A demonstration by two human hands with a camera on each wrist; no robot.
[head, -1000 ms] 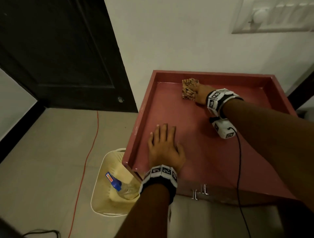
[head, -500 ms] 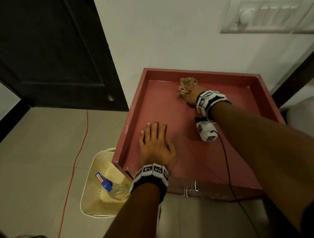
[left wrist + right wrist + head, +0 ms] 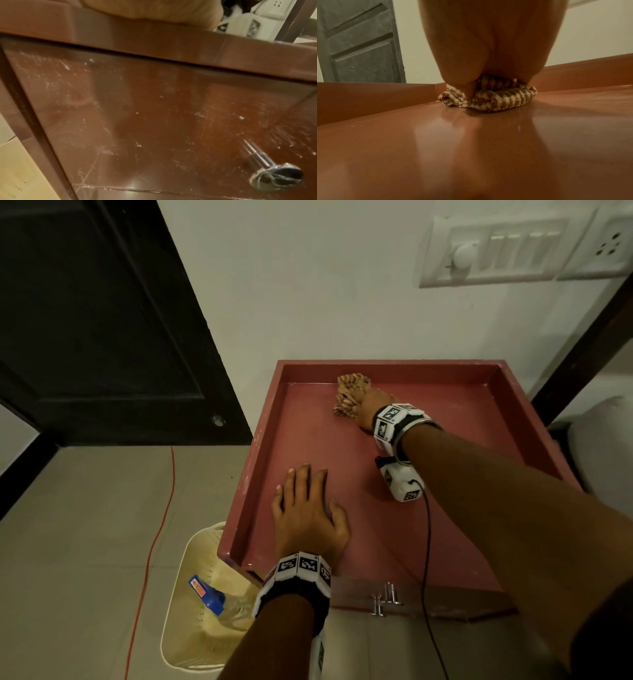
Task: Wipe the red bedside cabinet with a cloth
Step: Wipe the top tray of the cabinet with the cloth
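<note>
- Now, far left in the head view, a dark door (image 3: 102,320) stands against the white wall, and a red cord (image 3: 150,546) runs across the tiled floor.
- Next comes a cream basket (image 3: 191,642) on the floor just beside the cabinet's near left corner, with a blue-capped bottle (image 3: 209,595) lying in it.
- The left hand (image 3: 308,518) lies flat on the near left part of the red cabinet (image 3: 462,491) top, fingers straight and spread a little, holding nothing (it looks like a brace to steady the body).
- The cloth (image 3: 349,395), a brown-and-cream knitted one, sits bunched at the far edge of the top, right by the back rim and left of centre.
- The right hand (image 3: 373,409) is on top of it; the right wrist view shows the thumb (image 3: 467,89) pressed into the cloth's side and the fingers folded over the wad, so the grip is closed around it and bearing down.
- The cloth looks soft, light and easily squashed, so it probably needs a whole-hand hold over the bundle; a loose corner pinch would likely let it unroll.
- The top looks hard and glossy, so the cloth should slide easily, though the raised rim will crowd the corners.
- Far right, a switch panel (image 3: 507,251) is on the wall.
</note>
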